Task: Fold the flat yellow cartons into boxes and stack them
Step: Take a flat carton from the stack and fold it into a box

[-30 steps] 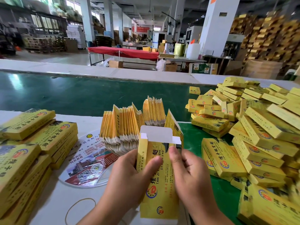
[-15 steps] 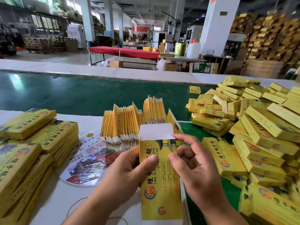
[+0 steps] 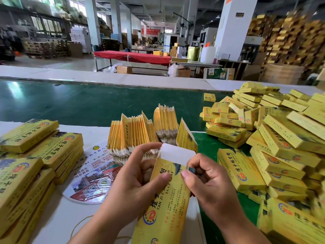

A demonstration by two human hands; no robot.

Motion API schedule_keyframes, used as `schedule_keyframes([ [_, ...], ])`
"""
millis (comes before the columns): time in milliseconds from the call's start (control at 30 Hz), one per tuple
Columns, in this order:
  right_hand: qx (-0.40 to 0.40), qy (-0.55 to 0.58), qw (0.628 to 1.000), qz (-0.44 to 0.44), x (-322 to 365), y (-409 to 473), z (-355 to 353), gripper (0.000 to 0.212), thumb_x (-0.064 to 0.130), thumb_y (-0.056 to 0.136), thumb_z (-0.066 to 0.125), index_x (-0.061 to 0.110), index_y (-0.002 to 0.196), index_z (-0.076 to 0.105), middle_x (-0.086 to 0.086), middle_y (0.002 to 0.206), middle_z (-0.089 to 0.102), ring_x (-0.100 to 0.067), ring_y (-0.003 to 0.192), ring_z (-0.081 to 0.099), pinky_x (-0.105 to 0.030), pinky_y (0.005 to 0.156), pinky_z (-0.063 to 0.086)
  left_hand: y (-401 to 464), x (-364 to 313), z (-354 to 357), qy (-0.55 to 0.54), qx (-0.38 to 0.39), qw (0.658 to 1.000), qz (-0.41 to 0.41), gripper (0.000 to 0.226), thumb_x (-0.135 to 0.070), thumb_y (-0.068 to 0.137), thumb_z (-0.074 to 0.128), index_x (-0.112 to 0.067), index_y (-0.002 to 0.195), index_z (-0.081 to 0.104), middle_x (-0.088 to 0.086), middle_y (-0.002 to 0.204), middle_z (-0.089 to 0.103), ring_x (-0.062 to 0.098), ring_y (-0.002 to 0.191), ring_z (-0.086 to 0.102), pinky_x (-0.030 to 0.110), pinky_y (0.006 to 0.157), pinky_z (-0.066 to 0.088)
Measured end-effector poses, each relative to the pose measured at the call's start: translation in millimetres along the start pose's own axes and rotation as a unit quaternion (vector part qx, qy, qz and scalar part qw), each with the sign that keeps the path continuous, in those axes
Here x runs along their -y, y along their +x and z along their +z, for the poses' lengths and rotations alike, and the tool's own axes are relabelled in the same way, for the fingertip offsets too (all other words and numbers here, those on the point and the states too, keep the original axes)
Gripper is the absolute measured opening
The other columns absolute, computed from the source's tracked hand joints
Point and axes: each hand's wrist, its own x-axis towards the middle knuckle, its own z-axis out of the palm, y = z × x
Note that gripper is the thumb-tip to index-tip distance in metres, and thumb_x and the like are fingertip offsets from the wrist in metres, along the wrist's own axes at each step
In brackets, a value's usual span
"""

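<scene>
On my feed the green conveyor belt [image 3: 88, 104] took up the widest stretch, running across behind the white work surface [image 3: 58, 219]. To the right, a big loose heap of folded boxes [image 3: 281, 138] spilled over the belt's near corner, yellow and lying at all angles. On the left sat neater stacks of folded boxes [image 3: 35, 155], laid flat on the white surface. In the middle, just beyond the hands, a fanned bundle of flat cartons [image 3: 140, 131] stood on edge, partly resting on a round printed fan [image 3: 95, 176] that lay on the white surface.

The carton being worked [image 3: 165, 198] was held up in front of me, between both hands, its long side running away from the camera and its white end flap [image 3: 177, 153] raised at the far end. The left hand [image 3: 133, 180] gripped the carton's left side, thumb pressed on the printed face and the fingers curled around behind. The right hand [image 3: 209, 180] pinched the right edge near the flap, thumb on the face and the curled fingers against the corner; I could not tell exactly what the fingertips were folding there.
</scene>
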Motion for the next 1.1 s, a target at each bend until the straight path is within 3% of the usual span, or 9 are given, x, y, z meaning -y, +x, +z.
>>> schedule_keyframes([
  [167,-0.018,-0.023,1.000,0.005,-1,0,0,0.027,0.034,0.081,0.061,0.011,0.071,0.051,0.001,0.055,0.034,-0.004,0.049,0.030,-0.016,0.046,0.027,1,2,-3,0.029,0.020,0.999,-0.012,0.034,-0.021,0.071,0.081,-0.020,0.100,0.063,0.027,0.086,0.065,0.038,0.073,0.067,0.048,0.067,0.058],
  [367,-0.027,-0.021,0.999,0.001,-4,-1,2,0.028,0.035,0.080,0.063,0.011,0.070,0.053,-0.004,0.056,0.037,-0.005,0.051,0.033,-0.017,0.047,0.029,2,2,-5,0.050,0.042,0.997,-0.034,0.016,-0.029,0.071,0.079,-0.022,0.073,0.064,0.009,0.075,0.073,0.023,0.069,0.071,0.024,0.055,0.052],
  [467,-0.022,-0.017,1.000,0.009,-5,-2,3,0.028,0.037,0.080,0.064,0.011,0.072,0.054,0.000,0.056,0.038,-0.004,0.051,0.034,-0.016,0.047,0.031,2,0,-6,0.089,0.025,0.995,-0.035,0.025,-0.040,0.071,0.076,-0.019,0.071,0.062,0.010,0.073,0.073,0.024,0.067,0.070,0.032,0.057,0.053],
  [567,-0.031,-0.025,0.999,0.016,-5,0,1,0.020,0.040,0.079,0.067,0.022,0.086,0.059,-0.010,0.058,0.045,-0.010,0.054,0.043,-0.022,0.050,0.037,2,-1,-7,0.164,-0.017,0.986,-0.004,0.032,-0.047,0.070,0.073,-0.018,0.076,0.062,0.015,0.072,0.070,0.037,0.067,0.067,0.048,0.058,0.054],
  [633,-0.037,-0.013,0.998,0.055,-7,1,-1,0.033,0.038,0.077,0.073,0.036,0.106,0.057,-0.014,0.063,0.058,-0.015,0.058,0.053,-0.029,0.053,0.045,2,-1,-7,0.171,-0.040,0.984,0.017,0.029,-0.045,0.072,0.075,-0.026,0.090,0.062,0.015,0.079,0.070,0.040,0.074,0.067,0.055,0.062,0.056],
  [733,-0.011,-0.018,0.994,0.105,-11,2,-6,0.059,0.033,0.078,0.073,0.039,0.131,0.049,-0.013,0.073,0.070,-0.012,0.063,0.061,-0.022,0.057,0.049,3,0,-10,0.110,-0.043,0.993,0.002,0.049,-0.033,0.075,0.081,-0.038,0.116,0.053,0.010,0.091,0.074,0.031,0.085,0.072,0.046,0.071,0.061],
  [833,0.042,0.012,0.992,0.122,-11,4,-8,0.047,0.035,0.079,0.071,0.031,0.125,0.063,-0.032,0.083,0.067,-0.024,0.068,0.059,-0.028,0.053,0.049,6,2,-14,0.057,-0.017,0.997,-0.043,0.059,-0.022,0.071,0.079,-0.027,0.124,0.053,0.010,0.097,0.075,0.029,0.090,0.073,0.038,0.074,0.060],
  [933,0.055,0.043,0.990,0.120,-9,5,-9,0.038,0.038,0.079,0.069,0.030,0.116,0.069,-0.029,0.080,0.068,-0.024,0.064,0.061,-0.029,0.050,0.050,7,1,-16,0.015,0.040,0.997,-0.063,0.041,-0.014,0.075,0.078,-0.017,0.113,0.063,0.015,0.105,0.073,0.034,0.095,0.071,0.039,0.078,0.059],
  [1100,0.051,0.050,0.990,0.119,-9,5,-11,0.033,0.036,0.080,0.070,0.022,0.109,0.072,-0.030,0.076,0.066,-0.030,0.063,0.064,-0.032,0.050,0.051,8,-1,-15,0.015,0.024,0.998,-0.059,0.025,-0.010,0.075,0.076,-0.018,0.097,0.067,0.017,0.099,0.072,0.036,0.089,0.072,0.037,0.073,0.058],
])
